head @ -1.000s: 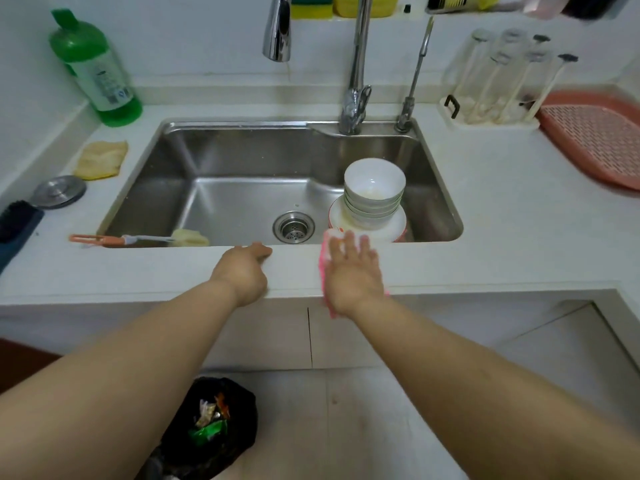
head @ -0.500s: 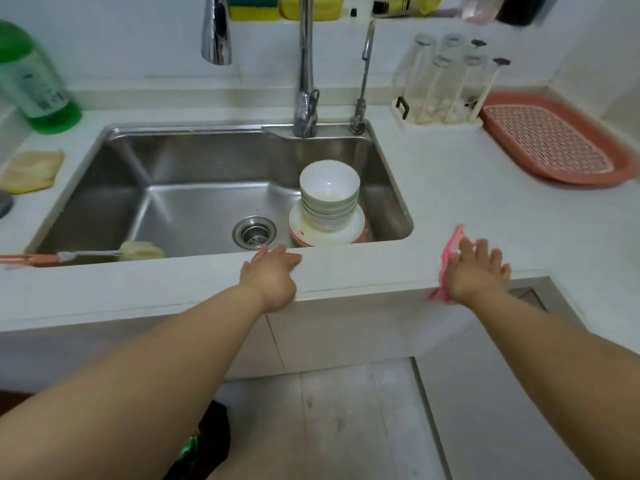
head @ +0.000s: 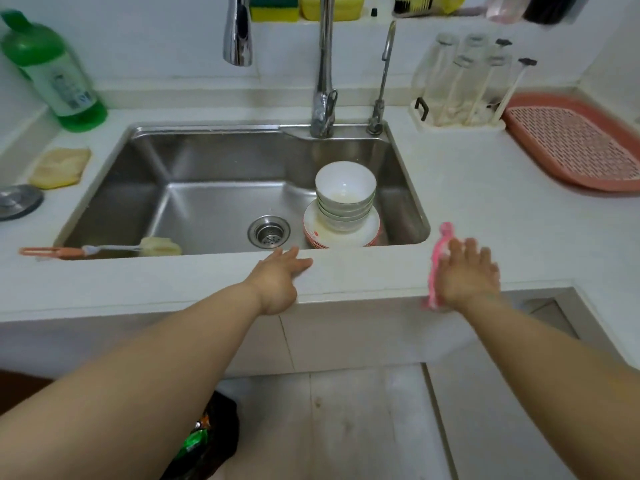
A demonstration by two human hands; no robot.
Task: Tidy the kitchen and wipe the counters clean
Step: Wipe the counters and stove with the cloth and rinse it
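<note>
Right hand (head: 467,271) presses spread, straight fingers flat onto a pink cloth (head: 438,258) at the counter's (head: 502,202) front edge, right of the sink (head: 214,174). Left hand (head: 277,280) rests on the edge, fingers straight, together.

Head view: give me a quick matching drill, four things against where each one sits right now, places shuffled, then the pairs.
Things:
1. bowls
2. pink cloth
3. green bottle
4. brush

Places:
A. back left corner of the counter
B. under the right hand, on the counter's front edge
C. stacked on plates in the sink
D. lying across the sink's front left rim

Pairs: 1-C, 2-B, 3-A, 4-D
</note>
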